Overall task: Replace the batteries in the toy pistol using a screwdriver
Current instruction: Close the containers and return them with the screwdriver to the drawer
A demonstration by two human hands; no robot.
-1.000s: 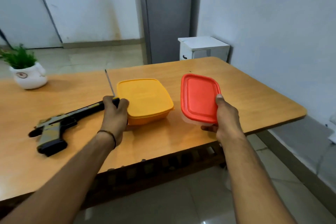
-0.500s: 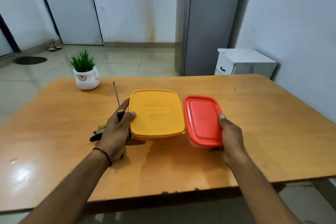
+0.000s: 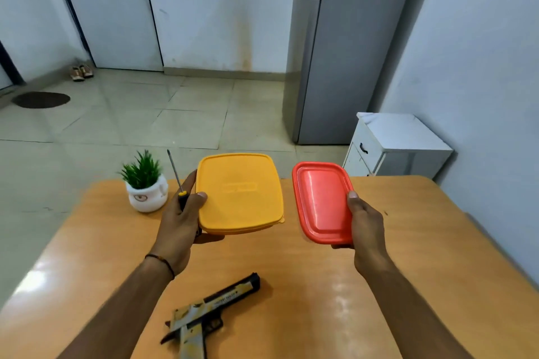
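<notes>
With my left hand [image 3: 180, 224] clamping both screwdriver [image 3: 178, 181] and yellow box [image 3: 239, 192], my right hand [image 3: 364, 224] gripping the red box [image 3: 320, 201] right of it, and the pistol [image 3: 210, 318] on the table [image 3: 408, 271] nearer me than that box, the overloaded left grip may drop the screwdriver.

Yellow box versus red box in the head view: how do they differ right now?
The yellow box looks wider and squarer; the red box looks narrower and longer. The left hand grips the yellow box together with the screwdriver, while the right hand grips the red box alone. Both are plastic boxes with rounded corners, their lids on, each with a thumb on its lid.
</notes>
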